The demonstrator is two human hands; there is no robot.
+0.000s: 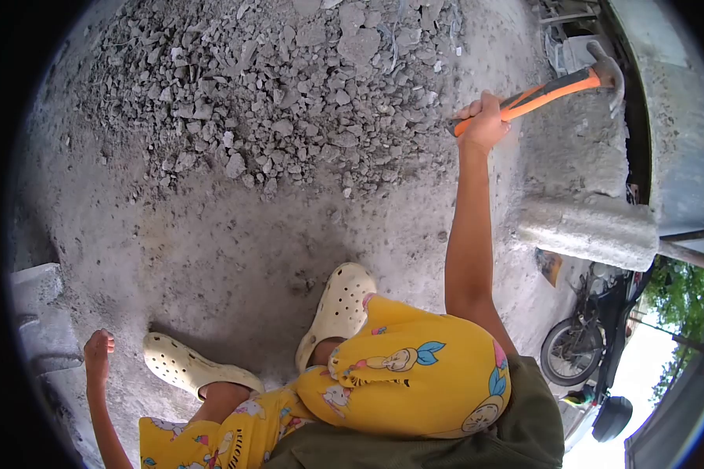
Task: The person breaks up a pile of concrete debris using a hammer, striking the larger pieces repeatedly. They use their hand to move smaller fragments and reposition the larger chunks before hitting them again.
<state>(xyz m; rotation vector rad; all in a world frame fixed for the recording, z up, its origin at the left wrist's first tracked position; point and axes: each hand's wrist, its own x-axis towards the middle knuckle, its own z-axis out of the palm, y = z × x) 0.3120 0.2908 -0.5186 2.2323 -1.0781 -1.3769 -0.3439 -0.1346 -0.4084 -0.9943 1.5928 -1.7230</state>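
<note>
My right hand [485, 129] is wrapped round the end of the handle of a claw hammer [557, 91]. The handle is orange and black, and the metal head points away to the right, above the ground near a concrete ledge. Down at the left, my left hand [98, 350] hangs beside my shoe with its fingers curled in; nothing shows in it. In front of me lies a wide heap of grey broken concrete rubble [289, 102], just left of my right hand. Neither hand touches the rubble.
Cream clogs [338, 309] are on my feet, on dusty concrete ground [211, 242]. A pale concrete block [590, 230] stands at the right, with a parked motorcycle [583, 344] beyond it. Grey slabs [39, 309] lie at the left edge.
</note>
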